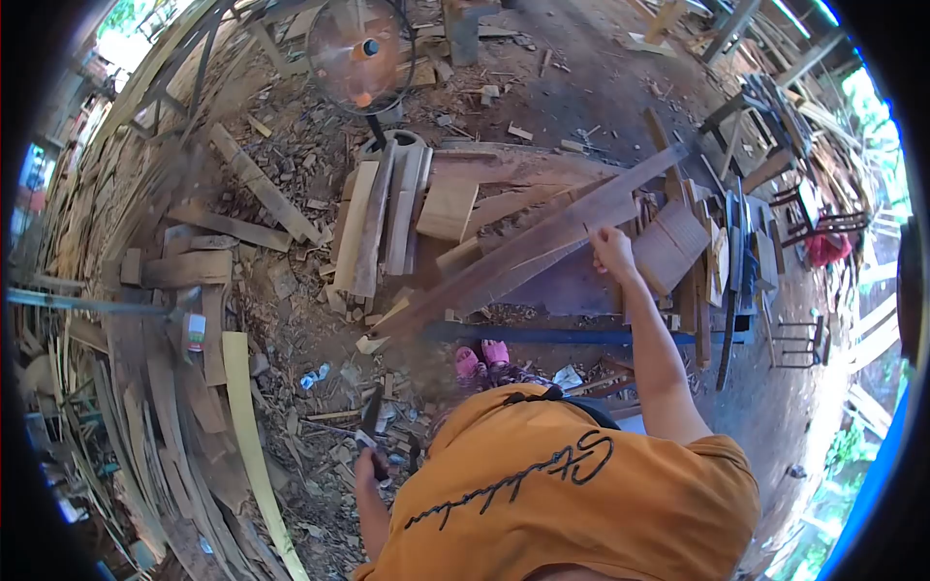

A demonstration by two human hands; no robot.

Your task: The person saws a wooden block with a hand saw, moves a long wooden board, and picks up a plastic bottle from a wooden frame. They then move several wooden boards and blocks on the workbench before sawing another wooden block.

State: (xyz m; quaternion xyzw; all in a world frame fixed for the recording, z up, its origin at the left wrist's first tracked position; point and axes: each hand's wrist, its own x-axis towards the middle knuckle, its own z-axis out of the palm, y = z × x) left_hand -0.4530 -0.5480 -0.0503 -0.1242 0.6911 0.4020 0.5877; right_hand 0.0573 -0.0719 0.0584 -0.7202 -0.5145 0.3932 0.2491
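My right hand (612, 252) is closed in a pinch just above the near edge of a long, wide wooden plank (542, 237). A tiny thin dark thing pokes out at its fingertips, too small to name. The plank lies slantwise across a low worktable (557, 292) with other wood pieces under it. Down at my left side, my left hand (370, 465) is closed around a tool with a dark flat blade (372, 412) pointing away from me. The tool's exact kind does not show.
Short boards (373, 223) lean at the table's left end. Behind them stands a round fan (360, 58). Board stacks (155, 368) fill the left side. Wood blocks (673, 247) sit at the table's right. Scraps litter the ground around my pink shoes (481, 358).
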